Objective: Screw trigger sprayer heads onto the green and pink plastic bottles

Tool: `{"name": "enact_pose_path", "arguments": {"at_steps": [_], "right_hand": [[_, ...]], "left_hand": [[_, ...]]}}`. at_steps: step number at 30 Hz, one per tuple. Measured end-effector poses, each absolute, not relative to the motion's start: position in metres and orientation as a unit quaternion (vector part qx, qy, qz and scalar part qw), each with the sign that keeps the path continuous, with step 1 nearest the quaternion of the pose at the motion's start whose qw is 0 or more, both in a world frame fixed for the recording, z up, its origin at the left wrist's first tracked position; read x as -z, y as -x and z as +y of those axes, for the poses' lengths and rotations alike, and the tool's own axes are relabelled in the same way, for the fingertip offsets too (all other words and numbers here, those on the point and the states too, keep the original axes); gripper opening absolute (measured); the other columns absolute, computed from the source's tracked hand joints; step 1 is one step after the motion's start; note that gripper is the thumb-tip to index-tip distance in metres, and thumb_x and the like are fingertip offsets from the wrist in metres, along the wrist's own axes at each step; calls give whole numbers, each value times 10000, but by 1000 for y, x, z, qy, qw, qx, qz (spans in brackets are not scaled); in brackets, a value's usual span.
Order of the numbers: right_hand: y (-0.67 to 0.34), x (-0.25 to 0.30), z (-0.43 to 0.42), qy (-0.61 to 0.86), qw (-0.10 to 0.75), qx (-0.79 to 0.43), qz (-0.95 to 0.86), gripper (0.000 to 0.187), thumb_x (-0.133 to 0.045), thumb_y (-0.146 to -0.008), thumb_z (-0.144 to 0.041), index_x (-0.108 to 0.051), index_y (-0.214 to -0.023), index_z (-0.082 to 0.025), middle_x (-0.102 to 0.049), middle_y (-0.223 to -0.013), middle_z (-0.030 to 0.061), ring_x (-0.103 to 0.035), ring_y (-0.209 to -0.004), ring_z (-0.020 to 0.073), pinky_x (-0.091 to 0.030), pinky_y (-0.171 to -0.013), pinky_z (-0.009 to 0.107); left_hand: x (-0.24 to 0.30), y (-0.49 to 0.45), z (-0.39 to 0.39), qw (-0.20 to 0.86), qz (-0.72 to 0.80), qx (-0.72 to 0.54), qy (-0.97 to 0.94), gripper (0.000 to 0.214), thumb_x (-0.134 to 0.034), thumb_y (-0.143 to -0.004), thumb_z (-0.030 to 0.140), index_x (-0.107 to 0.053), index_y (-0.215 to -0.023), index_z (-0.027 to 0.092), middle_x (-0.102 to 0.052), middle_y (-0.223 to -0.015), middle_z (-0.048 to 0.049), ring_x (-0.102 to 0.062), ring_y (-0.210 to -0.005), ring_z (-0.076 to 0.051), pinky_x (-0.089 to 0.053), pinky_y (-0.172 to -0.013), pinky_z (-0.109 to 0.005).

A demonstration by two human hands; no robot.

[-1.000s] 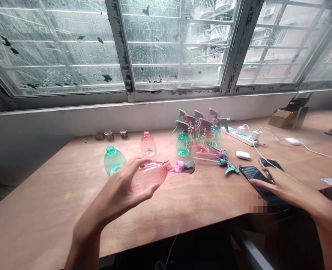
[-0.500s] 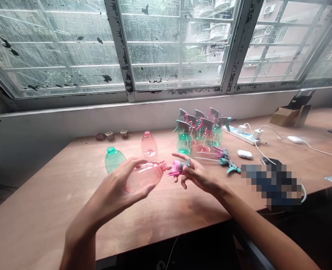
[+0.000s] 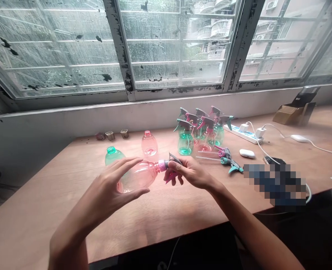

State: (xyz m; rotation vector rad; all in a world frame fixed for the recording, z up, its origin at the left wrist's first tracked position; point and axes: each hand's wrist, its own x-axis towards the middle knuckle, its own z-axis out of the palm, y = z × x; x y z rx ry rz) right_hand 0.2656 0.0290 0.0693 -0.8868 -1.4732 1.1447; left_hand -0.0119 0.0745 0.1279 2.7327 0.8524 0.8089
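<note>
My left hand [image 3: 113, 182] is wrapped round a clear pink bottle [image 3: 140, 176], which lies tilted on its side in the air with its neck to the right. In my right hand [image 3: 187, 172] is a pink and grey spray head [image 3: 166, 165], its pink collar touching the bottle's neck. Whether the threads are engaged I cannot tell. Behind my left hand stands an open green bottle [image 3: 112, 153], partly hidden. Another open pink bottle [image 3: 149, 143] is upright farther back. Two loose spray heads [image 3: 227, 159] with straws lie to the right.
Several capped spray bottles [image 3: 185, 142] stand in a group near the wall. A white power strip [image 3: 243, 134] with plugs and cables, a white earbud case [image 3: 247, 153], and a pixelated item [image 3: 275, 185] lie at right. A cardboard box [image 3: 291, 112] sits farther back; small blocks [image 3: 109, 135] are at back left.
The spray head has moved left and its collar now meets the bottle's neck. My right hand has turned, its fingers now curled round the head. The bottle has shifted slightly left.
</note>
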Motion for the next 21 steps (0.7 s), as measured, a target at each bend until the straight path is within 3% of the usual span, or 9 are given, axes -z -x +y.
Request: {"name": "enact_pose_path", "arguments": {"at_steps": [4,7,9,15,18,21], "right_hand": [[-267,-75,21,380,513,-476,-605,424,-915,-868,-489,-782,-1138,-191,-819,-852,28,-782,-700,173,-556,-495,220],[-266,-79,17,376,528,-481,-590,443,-964,-798,-478,-793,-1088,-190,-806,-874,16,-805,-801,211,-687,-687,332],[-266,-80,16,395,528,-454,-600,420,-941,-823,-484,-789,-1079,-188,-796,-873,17,-792,-809,217,-674,-720,354],[-269,-79,15,435,518,-386,-628,287,-884,-896,-415,-773,-1066,-211,-767,-882,7,-698,-735,168,-541,-626,269],[-267,-80,14,427,536,-386,-617,272,-877,-900,-405,-763,-1060,-218,-751,-825,-5,-676,-649,155,-522,-562,257],[-264,-80,12,430,563,-339,-619,264,-868,-912,-393,-746,-1084,-234,-743,-781,-11,-663,-587,155,-517,-511,257]], "left_hand": [[-124,7,73,85,269,-262,-923,689,-793,-927,633,-566,-1542,421,-677,-1543,-32,-657,-1402,-356,-585,-1155,-514],[-118,4,74,87,263,-261,-925,684,-791,-933,625,-554,-1546,436,-660,-1560,-29,-649,-1409,-362,-591,-1149,-510],[-114,1,75,87,260,-262,-925,688,-788,-940,616,-535,-1554,437,-644,-1575,-33,-630,-1428,-366,-581,-1159,-517],[-109,-5,77,49,247,-265,-931,803,-749,-999,540,-328,-1675,438,-574,-1621,-73,-564,-1483,-377,-525,-1205,-556],[-111,-6,77,44,263,-285,-921,909,-752,-989,555,-218,-1718,458,-368,-1764,-84,-425,-1594,-418,-459,-1261,-608],[-111,-6,80,42,309,-346,-885,1115,-805,-881,685,-119,-1734,473,-125,-1847,-83,-225,-1669,-493,-355,-1294,-712]]}}
